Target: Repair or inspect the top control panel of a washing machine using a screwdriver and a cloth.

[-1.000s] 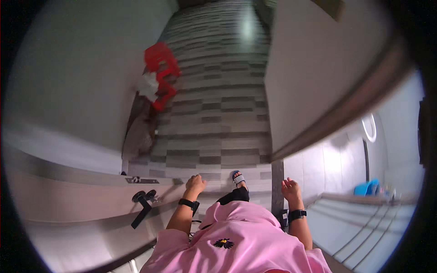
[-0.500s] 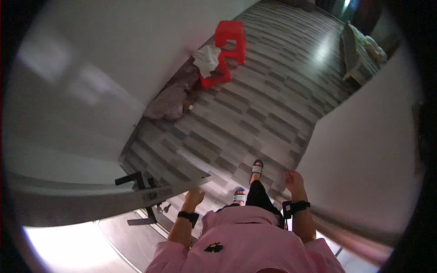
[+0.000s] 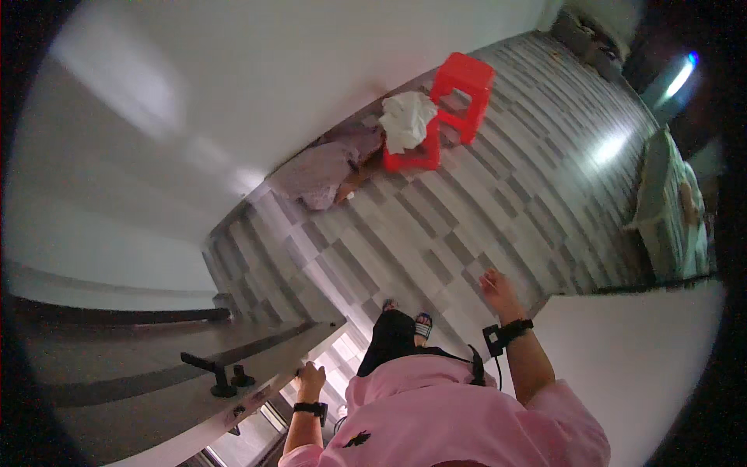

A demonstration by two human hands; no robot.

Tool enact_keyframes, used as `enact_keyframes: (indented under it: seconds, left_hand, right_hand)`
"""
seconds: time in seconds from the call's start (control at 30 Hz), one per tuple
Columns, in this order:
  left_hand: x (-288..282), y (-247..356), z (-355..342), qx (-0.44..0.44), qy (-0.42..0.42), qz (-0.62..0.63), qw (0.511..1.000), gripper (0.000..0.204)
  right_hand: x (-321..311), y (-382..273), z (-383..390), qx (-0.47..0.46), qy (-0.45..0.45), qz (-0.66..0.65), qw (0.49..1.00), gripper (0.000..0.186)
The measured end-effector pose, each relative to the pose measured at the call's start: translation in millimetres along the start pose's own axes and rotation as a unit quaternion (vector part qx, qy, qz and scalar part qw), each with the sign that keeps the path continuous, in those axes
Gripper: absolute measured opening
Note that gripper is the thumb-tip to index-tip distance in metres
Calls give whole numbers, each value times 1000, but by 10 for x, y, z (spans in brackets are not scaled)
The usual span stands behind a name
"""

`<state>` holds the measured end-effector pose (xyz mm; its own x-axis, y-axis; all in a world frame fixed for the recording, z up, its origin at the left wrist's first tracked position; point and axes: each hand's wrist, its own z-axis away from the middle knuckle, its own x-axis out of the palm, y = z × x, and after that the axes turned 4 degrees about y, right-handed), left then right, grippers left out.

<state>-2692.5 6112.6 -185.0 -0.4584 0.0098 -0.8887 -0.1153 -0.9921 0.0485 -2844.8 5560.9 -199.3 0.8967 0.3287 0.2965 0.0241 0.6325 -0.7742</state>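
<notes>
Shirt: pink, short-sleeved, marked with a small black emblem at lower centre
Trousers: black
Slide sandals: dark, white-striped
Left wristband: black
Right wristband: black, joined by a boxy module and thin dark cable

No readable text, label, brand or number. Pink fabric short-sleeved shirt: only a small dark motif on the chest, partly folded, no letters legible. Black-and-white striped open-toed slide sandal: pale bands, no wording legible. Small black boxy device on the right wrist: face too small to read. Black band with a dark watch-like unit, left wrist: same, nothing legible.
</notes>
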Motion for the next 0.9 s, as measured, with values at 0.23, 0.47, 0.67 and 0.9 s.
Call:
enact_keyframes:
  seconds: [0.23, 0.47, 0.67, 0.9]
  left_hand:
    - [-526, 721, -367, -69, 62, 167, 982, 34]
    - [80, 572, -315, -153, 12, 124, 980, 37]
    - [-176, 964, -504, -148, 68, 130, 978, 38]
    - [-522, 1676, -918, -357, -75, 256, 895, 43]
  right_hand:
    - [1595, -612, -1636, 150, 23, 9, 988, 21]
    - [2490, -449, -2815, 219, -119, 113, 962, 18]
    - [3572, -459, -3529, 176, -163, 265, 934, 15]
    - [4357, 26, -4720, 241, -200, 378, 871, 26]
